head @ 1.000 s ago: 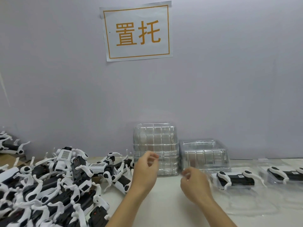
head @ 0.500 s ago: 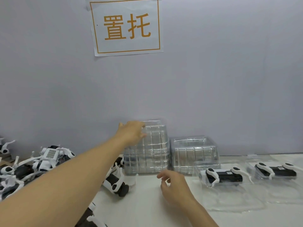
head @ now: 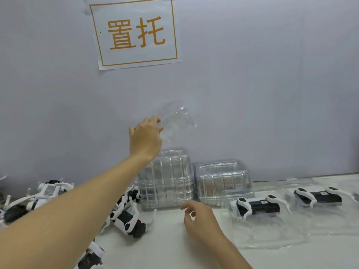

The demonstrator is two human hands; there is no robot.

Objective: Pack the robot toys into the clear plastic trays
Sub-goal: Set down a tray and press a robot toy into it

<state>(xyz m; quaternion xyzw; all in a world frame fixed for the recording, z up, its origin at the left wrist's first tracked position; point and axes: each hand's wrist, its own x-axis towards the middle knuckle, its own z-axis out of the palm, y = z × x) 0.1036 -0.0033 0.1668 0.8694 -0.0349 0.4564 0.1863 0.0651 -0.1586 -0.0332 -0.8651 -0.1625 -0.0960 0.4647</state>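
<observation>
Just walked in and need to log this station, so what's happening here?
A person is packing robot toys into clear trays. The left hand holds one clear tray lifted above the taller tray stack. The right hand hovers open over the table. Two toys already sit in trays at right; loose toys wait at left.

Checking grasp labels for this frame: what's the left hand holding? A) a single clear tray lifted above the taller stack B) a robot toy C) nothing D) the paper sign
A: the left hand pinches a clear tray by its edge, raised in the air above the taller tray stack, while the right hand hovers over the table holding nothing.
</observation>
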